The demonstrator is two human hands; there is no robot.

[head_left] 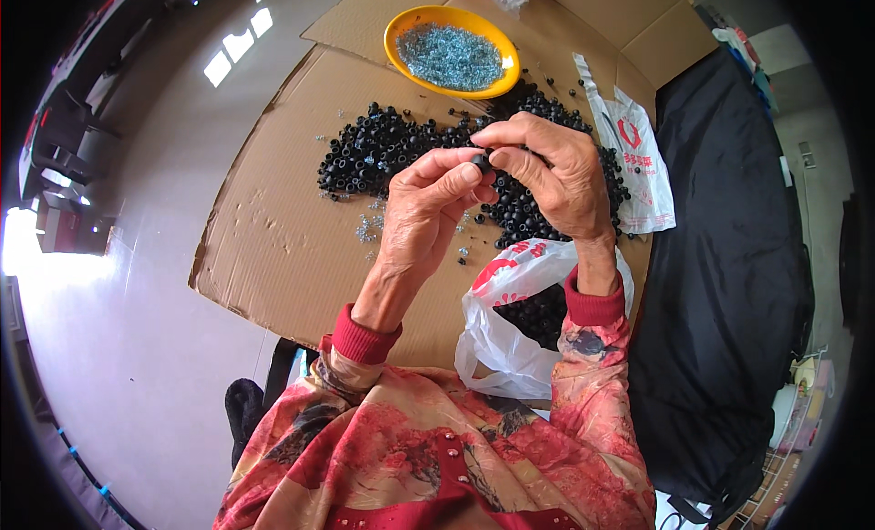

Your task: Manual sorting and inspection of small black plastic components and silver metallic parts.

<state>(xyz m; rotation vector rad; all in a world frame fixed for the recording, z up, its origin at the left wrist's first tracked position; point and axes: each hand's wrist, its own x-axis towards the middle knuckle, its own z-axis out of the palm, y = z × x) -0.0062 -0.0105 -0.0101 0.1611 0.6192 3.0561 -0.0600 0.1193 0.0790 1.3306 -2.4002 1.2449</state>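
Note:
Between my two hands, above the cardboard, is a small round black plastic piece (pixel 481 163). My left hand (pixel 436 188) pinches it with thumb and fingertips. From the other side, the closed thumb and forefinger of my right hand (pixel 551 170) meet at the same piece; whether they hold something smaller is hidden. Under and behind the hands spreads a pile of black round hollow pieces (pixel 387 147). Small clear and silvery bits (pixel 369 227) lie scattered beside it. Below my right wrist, a white plastic bag (pixel 492 348) with red print gapes around more black pieces (pixel 533 316).
A yellow oval dish (pixel 394 49) full of shiny bluish-clear small parts (pixel 448 56) stands at the far side of the cardboard sheet (pixel 264 202). Another white bag (pixel 643 165) lies flat at the right. Beyond it is a large black fabric-covered thing (pixel 720 257).

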